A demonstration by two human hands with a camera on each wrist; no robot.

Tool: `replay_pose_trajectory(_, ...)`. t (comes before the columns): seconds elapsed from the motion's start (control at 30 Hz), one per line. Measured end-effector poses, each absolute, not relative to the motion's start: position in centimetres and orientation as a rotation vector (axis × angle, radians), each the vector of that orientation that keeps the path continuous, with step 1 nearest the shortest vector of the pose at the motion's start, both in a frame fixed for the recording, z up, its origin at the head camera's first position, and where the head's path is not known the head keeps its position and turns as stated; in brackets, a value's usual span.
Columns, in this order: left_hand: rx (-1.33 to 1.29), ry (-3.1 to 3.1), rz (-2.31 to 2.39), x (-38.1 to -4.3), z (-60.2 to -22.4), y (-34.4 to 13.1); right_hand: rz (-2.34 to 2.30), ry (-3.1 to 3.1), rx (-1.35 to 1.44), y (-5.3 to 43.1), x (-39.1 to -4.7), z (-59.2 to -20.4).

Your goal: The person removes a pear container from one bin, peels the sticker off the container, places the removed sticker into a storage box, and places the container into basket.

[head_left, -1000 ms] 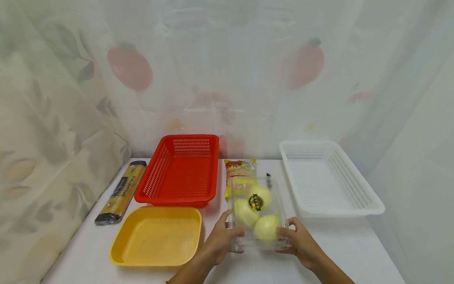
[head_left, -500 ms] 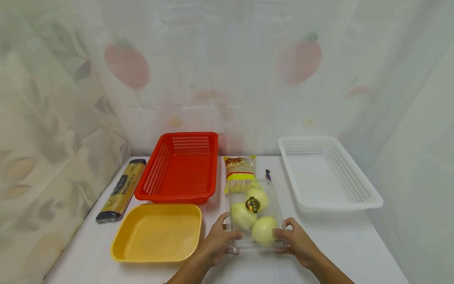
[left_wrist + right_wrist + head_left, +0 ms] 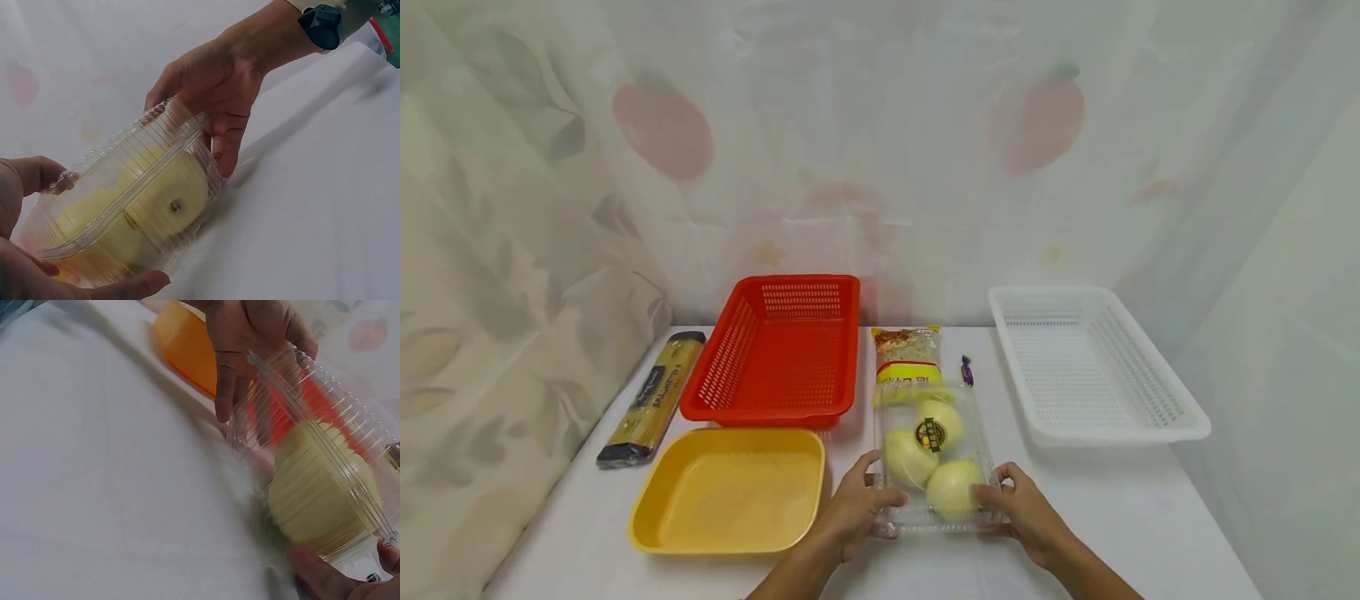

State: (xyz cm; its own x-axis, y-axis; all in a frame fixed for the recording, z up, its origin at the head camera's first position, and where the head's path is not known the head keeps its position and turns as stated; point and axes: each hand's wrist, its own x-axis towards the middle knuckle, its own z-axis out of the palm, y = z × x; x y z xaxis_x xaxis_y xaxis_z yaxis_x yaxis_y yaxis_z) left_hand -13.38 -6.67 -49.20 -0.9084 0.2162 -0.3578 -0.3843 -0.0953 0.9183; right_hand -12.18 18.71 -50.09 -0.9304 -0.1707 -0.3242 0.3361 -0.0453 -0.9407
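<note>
A clear plastic clamshell box with 3 round pale yellow-green fruits inside is at the front middle in the head view. A dark round sticker marks its lid. My left hand grips the box's near left side, thumb over the top. On the near right side, my right hand holds it the same way. The left wrist view shows one fruit through the ribbed wall and the right hand beyond. In the right wrist view the box looks tilted. Whether its underside touches the table cannot be told.
To the left are a yellow basin, a red basket and a spaghetti pack. A white basket stands at the right. Behind the box lie a yellow-and-clear food packet, partly covered, and a small purple-wrapped piece.
The box has shifted slightly toward the person and a little left, with both hands still gripping it. More of the packet behind shows. The head view has tilted slightly.
</note>
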Motion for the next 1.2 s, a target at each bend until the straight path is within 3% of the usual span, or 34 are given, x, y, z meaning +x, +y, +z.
replay_pose_trajectory(0.63, -0.136, 1.931, 2.012, -12.9, -50.0, -7.4, -1.964, 2.029, 0.234, 18.3, -11.5, -51.0)
replay_pose_trajectory(1.2, -0.166, 2.024, 1.953, -13.2, -50.1, -7.2, -1.864, 2.298, 0.252, 19.6, -12.0, -47.8)
